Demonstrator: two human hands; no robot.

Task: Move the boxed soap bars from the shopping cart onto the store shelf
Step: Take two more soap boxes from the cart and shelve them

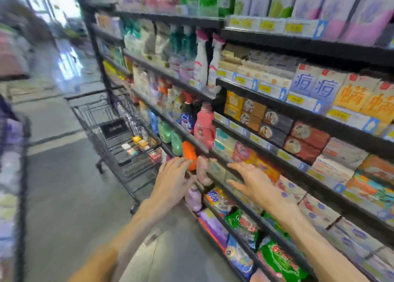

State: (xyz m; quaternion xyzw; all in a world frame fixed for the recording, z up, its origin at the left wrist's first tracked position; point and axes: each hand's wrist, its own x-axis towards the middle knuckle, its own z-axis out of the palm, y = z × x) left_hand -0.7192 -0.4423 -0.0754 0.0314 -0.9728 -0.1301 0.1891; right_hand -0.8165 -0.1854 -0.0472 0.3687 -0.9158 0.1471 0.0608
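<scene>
- While a few small boxed soap bars [139,144] lie on the wire floor of the shopping cart [119,136], at about nine o'clock from the hands, both hands are out over the store shelf [277,198] and carry nothing.
- Left hand [173,180] is spread, fingers straight and reaching toward an orange bottle [190,158] at the shelf's front edge; whether the fingertips touch it cannot be told through the blur.
- Right hand [250,182] is likewise spread flat, palm down, hovering at or on the row of boxed soap already standing on the shelf, around an orange soap box [267,169] at one o'clock from the hand.
- Shelves from twelve to four o'clock look well stocked with boxed bars in yellow, brown, red and white, which suggests part of the job is done, though which of them came from the cart cannot be told.
- At least four or five small boxes appear to remain in the cart, so the task looks unfinished.
- Judged from the empty hands, the next trip is back to the cart, which stands near the shelf, at about ten o'clock in the frame.
</scene>
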